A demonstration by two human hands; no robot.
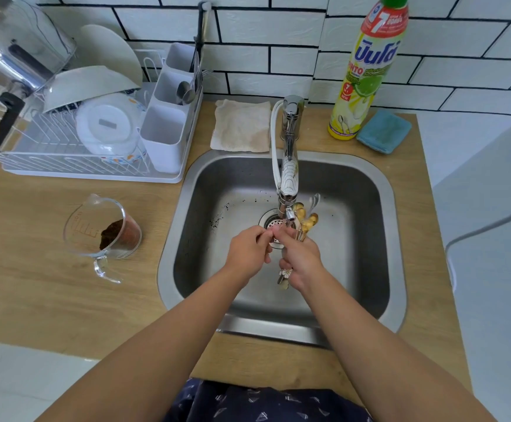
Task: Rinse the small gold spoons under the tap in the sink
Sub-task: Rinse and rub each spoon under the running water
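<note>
Over the steel sink point(366, 208), my right hand point(301, 260) grips a bundle of small gold spoons point(307, 222). Their bowls point up beside the tap's nozzle point(290, 214), and their flower-tipped handle ends stick out below my palm. My left hand point(248, 251) is close against the right one, with its fingertips pinched at the spoons just under the nozzle. The chrome tap point(290, 141) reaches out over the drain point(267, 220). Whether water runs is not clear.
A glass measuring jug point(105, 229) with brown grounds stands on the wooden counter left of the sink. A white dish rack point(74, 141) with bowls and a cutlery holder fills the back left. Behind the sink lie a beige cloth point(242, 126), a dish soap bottle point(366, 71) and a blue sponge point(383, 130).
</note>
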